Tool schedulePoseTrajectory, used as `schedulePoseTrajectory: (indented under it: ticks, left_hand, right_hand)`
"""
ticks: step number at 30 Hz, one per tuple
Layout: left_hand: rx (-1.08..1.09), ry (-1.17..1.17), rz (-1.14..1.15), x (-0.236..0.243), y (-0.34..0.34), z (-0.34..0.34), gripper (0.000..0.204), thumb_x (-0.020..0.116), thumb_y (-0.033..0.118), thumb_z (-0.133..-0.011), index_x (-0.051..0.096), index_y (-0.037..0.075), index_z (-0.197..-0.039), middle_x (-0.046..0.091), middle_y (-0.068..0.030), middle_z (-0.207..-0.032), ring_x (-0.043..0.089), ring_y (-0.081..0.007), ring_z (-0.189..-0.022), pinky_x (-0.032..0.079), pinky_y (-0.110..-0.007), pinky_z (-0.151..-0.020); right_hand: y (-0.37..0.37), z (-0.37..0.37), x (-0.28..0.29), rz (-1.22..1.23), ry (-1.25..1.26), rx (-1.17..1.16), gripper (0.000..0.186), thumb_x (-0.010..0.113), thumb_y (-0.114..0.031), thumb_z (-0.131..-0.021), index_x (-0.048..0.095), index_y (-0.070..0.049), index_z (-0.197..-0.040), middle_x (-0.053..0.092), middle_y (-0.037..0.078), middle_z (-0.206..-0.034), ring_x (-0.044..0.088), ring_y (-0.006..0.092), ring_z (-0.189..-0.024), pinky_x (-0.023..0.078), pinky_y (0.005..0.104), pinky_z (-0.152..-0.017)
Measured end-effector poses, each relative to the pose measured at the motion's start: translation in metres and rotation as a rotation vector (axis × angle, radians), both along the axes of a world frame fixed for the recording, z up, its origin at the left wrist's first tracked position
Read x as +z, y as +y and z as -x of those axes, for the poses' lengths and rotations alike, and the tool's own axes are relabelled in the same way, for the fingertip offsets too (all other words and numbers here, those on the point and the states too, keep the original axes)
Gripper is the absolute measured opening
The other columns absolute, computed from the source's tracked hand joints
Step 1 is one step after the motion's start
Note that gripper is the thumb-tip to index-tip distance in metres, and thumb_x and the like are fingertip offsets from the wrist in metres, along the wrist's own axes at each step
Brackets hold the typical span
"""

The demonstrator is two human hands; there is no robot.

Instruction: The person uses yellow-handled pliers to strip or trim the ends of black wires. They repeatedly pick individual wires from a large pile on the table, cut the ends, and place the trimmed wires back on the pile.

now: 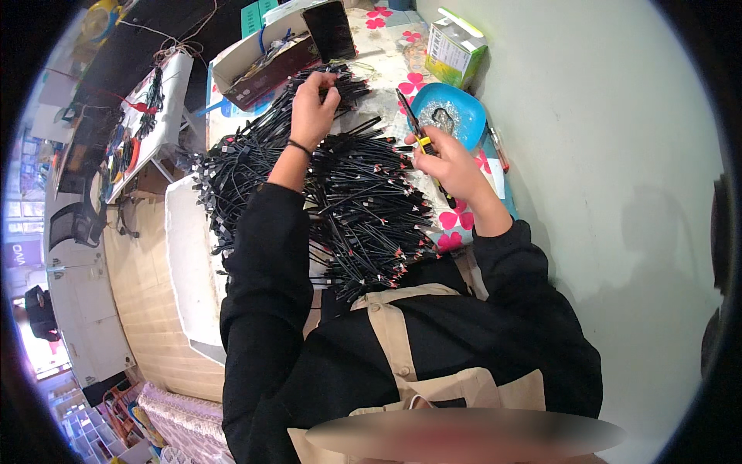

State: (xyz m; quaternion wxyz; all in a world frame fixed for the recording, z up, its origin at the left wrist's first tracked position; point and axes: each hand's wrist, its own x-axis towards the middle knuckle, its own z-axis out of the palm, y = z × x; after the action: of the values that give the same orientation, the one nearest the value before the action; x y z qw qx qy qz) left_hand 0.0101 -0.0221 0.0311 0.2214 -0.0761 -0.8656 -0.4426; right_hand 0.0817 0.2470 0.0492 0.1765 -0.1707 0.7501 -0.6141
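Observation:
A large pile of black cables (363, 209) with small red, white and grey tips covers the near part of the flower-patterned table. My left hand (313, 108) is at the pile's upper part, fingers curled and pinched among the cables; exactly what they grip is partly hidden. My right hand (448, 162) is closed on a black and yellow hand tool (407, 104), its long tip pointing up and away, beside a blue dish (471, 108) that holds small clear bits and a dark loop.
An open box (236, 81) of small items, an upright black screen (328, 31) and a green-white carton (452, 50) line the back. A grey wall (626, 155) borders the right. A side table (162, 93) with wires and a black chair (73, 224) are at the left.

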Motion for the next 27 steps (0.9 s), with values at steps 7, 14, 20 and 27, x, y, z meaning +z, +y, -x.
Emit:
schedulePoseTrajectory:
  ticks: [7, 14, 20, 27]
  left_hand:
    - [-0.302, -0.112, -0.527, 0.045, -0.007, -0.045, 0.012, 0.039, 0.013, -0.105, 0.04, 0.004, -0.114, 0.061, -0.0075, -0.088, 0.055, -0.0103, -0.073, 0.045, -0.023, -0.066]
    - [-0.203, -0.095, -0.014, 0.051, 0.022, -0.095, 0.017, 0.047, 0.013, -0.104, 0.059, 0.003, -0.098, 0.054, -0.0018, -0.074, 0.051, -0.0082, -0.068, 0.043, -0.025, -0.063]
    - [-0.014, -0.222, -0.316, 0.072, 0.016, -0.111, 0.025, 0.042, 0.022, -0.107, 0.055, 0.004, -0.095, 0.049, 0.0017, -0.069, 0.037, -0.0032, -0.052, 0.03, -0.019, -0.046]
    - [-0.05, -0.122, -0.273, 0.085, 0.045, -0.162, 0.016, 0.053, 0.016, -0.102, 0.046, 0.003, -0.106, 0.058, -0.0043, -0.079, 0.054, -0.0124, -0.066, 0.046, -0.026, -0.061]
  right_hand:
    - [-0.008, -0.004, 0.007, 0.103, -0.008, 0.008, 0.033, 0.062, -0.02, -0.082, 0.06, 0.002, -0.107, 0.057, 0.004, -0.081, 0.052, 0.0112, -0.073, 0.043, 0.0273, -0.067]
    - [-0.014, -0.014, 0.017, 0.201, -0.195, 0.071, 0.035, 0.061, -0.017, -0.084, 0.058, 0.002, -0.113, 0.055, 0.0, -0.082, 0.049, 0.0069, -0.071, 0.04, 0.0234, -0.064]
    - [-0.007, -0.029, 0.025, 0.248, -0.252, 0.113, 0.038, 0.058, -0.015, -0.084, 0.054, 0.001, -0.118, 0.054, -0.001, -0.086, 0.049, 0.0068, -0.075, 0.041, 0.0224, -0.069]
    - [-0.005, -0.049, 0.033, 0.259, -0.284, 0.122, 0.036, 0.059, -0.011, -0.085, 0.054, 0.001, -0.119, 0.054, -0.001, -0.089, 0.05, 0.0061, -0.08, 0.042, 0.0216, -0.074]
